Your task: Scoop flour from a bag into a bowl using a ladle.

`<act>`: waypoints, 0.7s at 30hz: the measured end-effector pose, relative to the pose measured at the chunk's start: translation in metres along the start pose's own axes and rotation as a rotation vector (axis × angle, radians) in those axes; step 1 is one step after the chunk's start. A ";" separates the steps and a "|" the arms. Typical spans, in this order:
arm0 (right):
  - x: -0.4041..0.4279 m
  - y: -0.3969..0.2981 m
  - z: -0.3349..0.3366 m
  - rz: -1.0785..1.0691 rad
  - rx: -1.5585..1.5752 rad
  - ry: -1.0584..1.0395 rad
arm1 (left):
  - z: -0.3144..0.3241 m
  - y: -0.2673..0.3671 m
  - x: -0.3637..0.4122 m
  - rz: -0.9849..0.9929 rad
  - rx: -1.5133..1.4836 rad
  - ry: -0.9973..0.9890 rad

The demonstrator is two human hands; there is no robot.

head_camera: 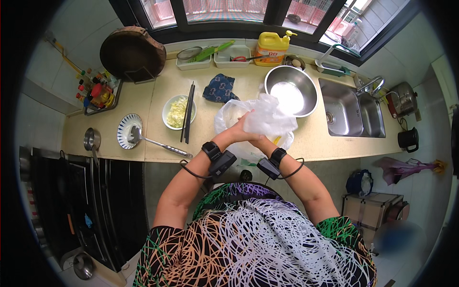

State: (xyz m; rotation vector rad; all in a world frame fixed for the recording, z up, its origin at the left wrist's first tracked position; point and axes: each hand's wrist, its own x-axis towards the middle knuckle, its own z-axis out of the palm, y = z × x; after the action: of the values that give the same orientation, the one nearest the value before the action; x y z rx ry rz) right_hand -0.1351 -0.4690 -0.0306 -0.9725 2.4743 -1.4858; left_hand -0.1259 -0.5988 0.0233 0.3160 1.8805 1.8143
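Observation:
In front of me, my left hand [242, 130] grips a crumpled translucent plastic bag [270, 116]. Its fingers are partly behind the plastic. My right hand [259, 139] is mostly hidden under the bag, its wrist close beside my left hand, so its fingers cannot be made out. A second white plastic bag [224, 116] lies beneath on the counter, reaching over the front edge. The steel basin [310, 91] stands just behind the bags. To the left, a white bowl [175, 113] holds pale yellow-green shredded food, with dark chopsticks [188, 113] across its right side.
A patterned plate [123, 134] bears a metal ladle [161, 144]. A blue patterned cloth [220, 89] lies behind the bags. A yellow detergent jug [271, 50] and white trays [231, 57] line the window. At right is a double sink [340, 107]; a small steel pot [92, 139] stands left.

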 end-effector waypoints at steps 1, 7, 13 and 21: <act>0.004 -0.006 0.003 0.028 0.029 -0.022 | -0.005 -0.024 0.001 0.122 0.133 0.116; 0.003 0.012 -0.024 0.381 0.248 -0.046 | 0.009 0.044 -0.029 0.034 0.741 0.244; 0.006 -0.007 -0.020 0.523 0.680 0.088 | 0.008 0.013 -0.043 -0.010 0.947 0.503; 0.001 -0.035 -0.039 0.616 1.191 0.169 | 0.026 -0.038 -0.007 0.202 0.175 0.460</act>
State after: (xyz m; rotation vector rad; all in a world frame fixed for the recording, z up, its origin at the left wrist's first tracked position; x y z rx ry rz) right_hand -0.1345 -0.4514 0.0192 0.1257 1.2263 -2.2387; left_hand -0.1002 -0.5834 -0.0124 0.1599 2.4057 1.9841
